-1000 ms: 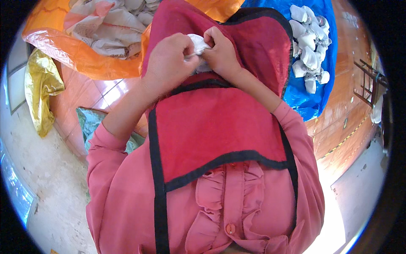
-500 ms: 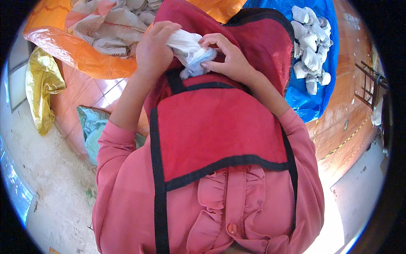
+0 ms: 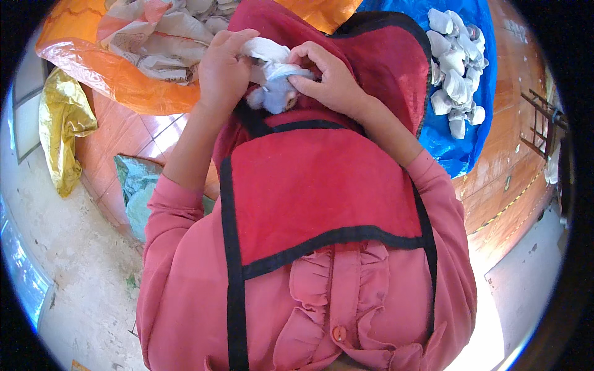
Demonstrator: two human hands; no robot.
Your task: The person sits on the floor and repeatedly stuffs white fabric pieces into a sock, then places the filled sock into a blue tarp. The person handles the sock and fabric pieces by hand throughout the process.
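Observation:
A small white sock [image 3: 272, 67] is held above my lap, bunched up, with a fluffy bluish-white part hanging from its lower end. My left hand [image 3: 224, 73] grips its left end, the fingers curled over the top and mostly seen from the back. On the other side my right hand [image 3: 328, 75] pinches its edge between thumb and fingers. Beneath both hands lies my red apron [image 3: 322, 191] with black trim, its cloth spread over my knees.
At upper left, an orange sack [image 3: 139, 93] stands open, with white cloth pieces inside. Several white socks lie heaped on a blue sheet [image 3: 455, 151] at upper right. On the left are a yellow sack [image 3: 62, 133] and a green bag [image 3: 133, 191]. A dark metal rack [image 3: 544, 123] stands far right.
The sock is bunched shorter and its fluffy lower part has swung left. My right hand has shifted slightly left and up, closer to my left hand.

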